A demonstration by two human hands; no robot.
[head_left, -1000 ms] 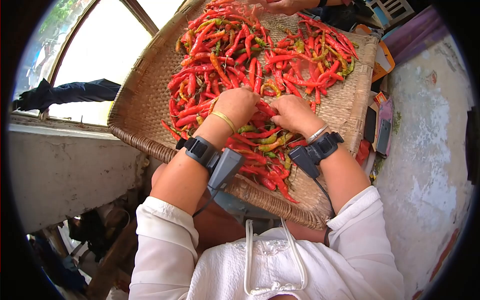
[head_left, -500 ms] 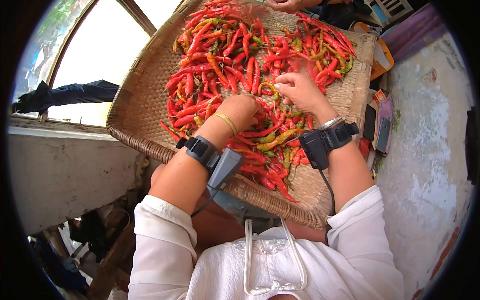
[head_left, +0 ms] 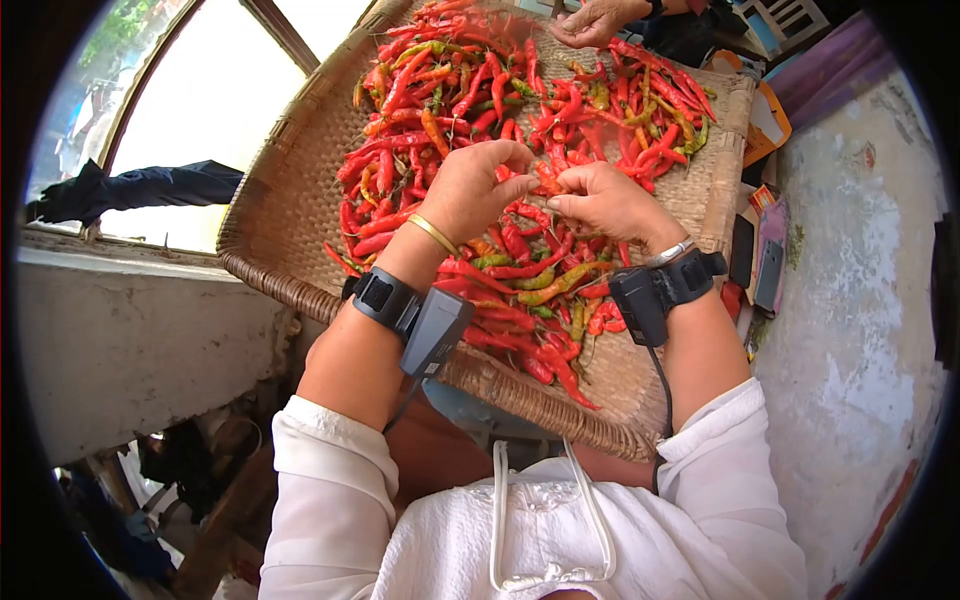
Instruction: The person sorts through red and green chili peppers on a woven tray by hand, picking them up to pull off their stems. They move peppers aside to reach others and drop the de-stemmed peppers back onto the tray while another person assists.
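Observation:
Above the middle of a large woven tray (head_left: 270,220), my left hand (head_left: 475,195) and my right hand (head_left: 610,205) come close together, their fingers bent in a pinch. Between the fingertips is an orange-red chili pepper (head_left: 547,178), gripped from both sides; its ends are partly hidden by the fingers. Heaps of red chili peppers (head_left: 515,335) lie beneath and around my hands. Mixed among them are some yellow-green chili peppers (head_left: 550,285).
Another person's hand (head_left: 600,20) is over the tray's far edge. To the left, a dark folded umbrella (head_left: 150,190) lies by the window. A phone (head_left: 768,270) and boxes stand right of the tray, beside a worn pale wall (head_left: 850,300).
My left hand has risen from the pile and moved up beside my right hand. Both now meet at an orange-red chili pepper. The other person's hand has come further into view.

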